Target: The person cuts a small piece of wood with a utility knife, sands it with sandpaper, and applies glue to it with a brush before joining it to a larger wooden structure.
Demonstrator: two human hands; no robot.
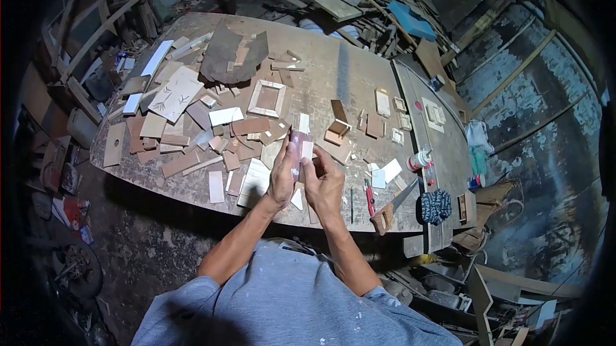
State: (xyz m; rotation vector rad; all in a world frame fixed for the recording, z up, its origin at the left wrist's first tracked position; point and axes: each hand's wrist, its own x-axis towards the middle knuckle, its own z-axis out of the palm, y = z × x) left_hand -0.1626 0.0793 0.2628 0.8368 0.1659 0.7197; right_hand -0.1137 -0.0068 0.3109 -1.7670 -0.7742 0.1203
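My left hand [282, 178] is closed along the left edge of a flat reddish-brown piece [297, 165], which looks like a thin board. My right hand [324, 184] grips a small pale rectangular piece [307, 150] between thumb and fingers, against the face of the brown one. Both are held over the near edge of the workbench [314, 57]. Just beyond lies a pale wood strip [303, 121]. A wooden frame [266, 98] is farther left, and a small upright wooden assembly [338, 122] stands to the right. My palms hide part of the held pieces.
Many wood offcuts [170, 124] crowd the bench's left side, beside a dark worn sheet [218, 57]. To the right are a handsaw [385, 216], a red-handled tool [369, 197], a pencil [351, 205], a glue bottle [419, 160] and a dark patterned cap [435, 207].
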